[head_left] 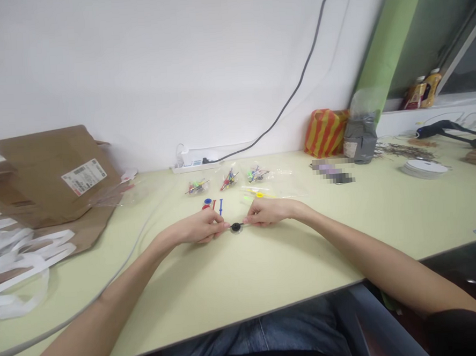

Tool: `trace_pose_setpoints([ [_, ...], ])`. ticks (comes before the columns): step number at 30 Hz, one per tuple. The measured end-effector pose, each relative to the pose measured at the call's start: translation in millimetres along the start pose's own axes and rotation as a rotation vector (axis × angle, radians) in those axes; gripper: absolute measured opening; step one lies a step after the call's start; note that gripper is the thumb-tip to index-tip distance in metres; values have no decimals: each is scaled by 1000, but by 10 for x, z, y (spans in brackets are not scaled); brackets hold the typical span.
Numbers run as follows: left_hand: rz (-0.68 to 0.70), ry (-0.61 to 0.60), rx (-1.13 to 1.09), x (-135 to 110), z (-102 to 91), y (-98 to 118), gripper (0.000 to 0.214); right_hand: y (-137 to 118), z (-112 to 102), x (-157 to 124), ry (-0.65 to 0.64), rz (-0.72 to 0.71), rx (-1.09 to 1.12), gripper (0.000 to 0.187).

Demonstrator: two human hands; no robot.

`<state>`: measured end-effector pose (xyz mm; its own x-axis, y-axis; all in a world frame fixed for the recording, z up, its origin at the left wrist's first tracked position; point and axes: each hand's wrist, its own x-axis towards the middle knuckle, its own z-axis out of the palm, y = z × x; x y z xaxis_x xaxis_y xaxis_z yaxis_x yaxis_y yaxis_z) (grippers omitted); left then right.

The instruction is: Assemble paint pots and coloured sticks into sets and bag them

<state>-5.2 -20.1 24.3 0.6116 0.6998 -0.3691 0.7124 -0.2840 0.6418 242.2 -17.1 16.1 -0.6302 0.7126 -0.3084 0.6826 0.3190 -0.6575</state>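
A small black plastic piece (235, 227) with a round middle and a thin arm on each side is held over the table. On its left arm the fingers of my left hand (203, 226) are pinched. My right hand (266, 212) pinches the arm on the other side. Something round and clear shows just under the black disc; I cannot make out what it is. Behind my left hand lie a blue round piece (207, 201), a blue stick (221, 206) and a red stick (214, 204). A yellow piece (259, 195) lies behind my right hand.
Clear bags of coloured plastic parts (228, 179) lie near the wall by a power strip (192, 162). At left are a cardboard box (48, 173), white strapping (29, 260) and a grey cable (126, 260). A striped bag (324, 132) and white spool (425, 167) stand right.
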Motion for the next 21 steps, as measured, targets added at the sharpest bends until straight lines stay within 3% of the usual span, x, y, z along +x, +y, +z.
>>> trace_pose_setpoints([
  [4, 15, 24, -30, 17, 0, -55, 56, 22, 22, 8, 67, -170, 5, 29],
  [9, 55, -4, -43, 40, -4, -122, 55, -32, 199, 66, 195, -422, 28, 17],
  [13, 74, -69, -54, -6, -13, -69, 51, -137, 307, 55, 347, -417, -178, 5],
  [16, 115, -76, -60, -33, -14, -8, 52, -190, 258, -6, 326, -442, -189, 2],
  [18, 155, 42, -50, -21, -15, 2, 49, -183, 185, -41, 298, -443, -169, 5],
  [21, 144, 389, 39, 36, -42, -65, 36, -105, 91, -48, 353, -420, -297, 6],
])
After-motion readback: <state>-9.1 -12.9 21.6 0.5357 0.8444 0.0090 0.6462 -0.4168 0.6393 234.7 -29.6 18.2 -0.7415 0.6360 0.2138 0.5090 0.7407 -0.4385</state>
